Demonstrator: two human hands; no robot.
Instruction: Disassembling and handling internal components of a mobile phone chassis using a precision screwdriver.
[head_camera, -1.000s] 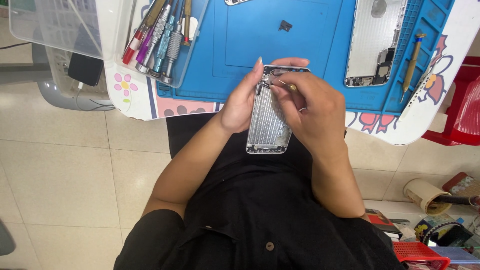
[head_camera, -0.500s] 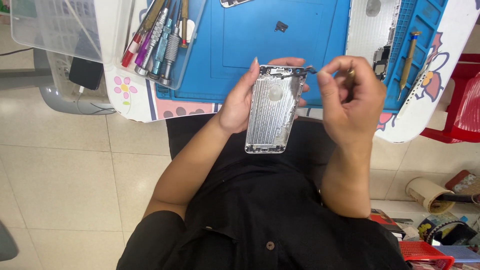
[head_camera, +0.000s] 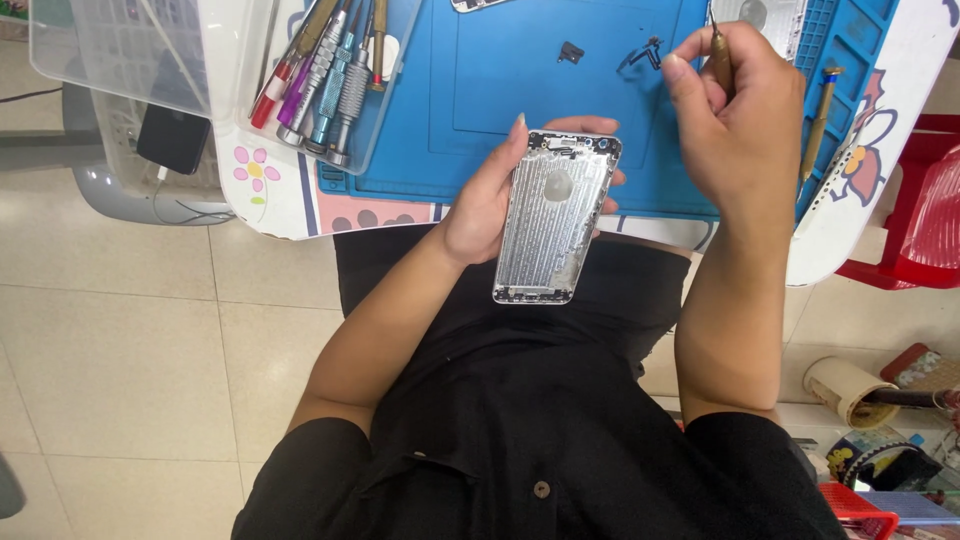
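In the head view, the left hand (head_camera: 490, 205) grips a silver phone housing (head_camera: 553, 215) from its left edge, thumb along the side and fingertips wrapped around the far edge. The housing shows its bare metal inner side, its camera end pointing toward 12 o'clock, and it is held in the air over the near edge of the blue work mat (head_camera: 520, 90) and the person's lap.

At 2 o'clock from the housing, the right hand (head_camera: 740, 130) is closed around a brown-handled tool (head_camera: 720, 55), pinched between thumb and fingers, with the tool's tip pointing toward 12 o'clock. Just at 9 o'clock of that hand's thumb, a small dark bent part (head_camera: 645, 52) lies on the mat, and a second small dark part (head_camera: 571, 51) lies a little farther toward 9 o'clock.

At 10 o'clock of the housing, a clear tray (head_camera: 375, 130) holds a row of screwdrivers (head_camera: 325, 75) with red, purple, teal and silver handles. Another brown-handled tool (head_camera: 822, 120) rests in the mat's ribbed side section at 3 o'clock of the right hand.

The mat lies on a white desk (head_camera: 265, 190) with flower pictures on it. At 9 o'clock of the desk, a dark charger block (head_camera: 173, 140) sits under a clear plastic box (head_camera: 120, 50).
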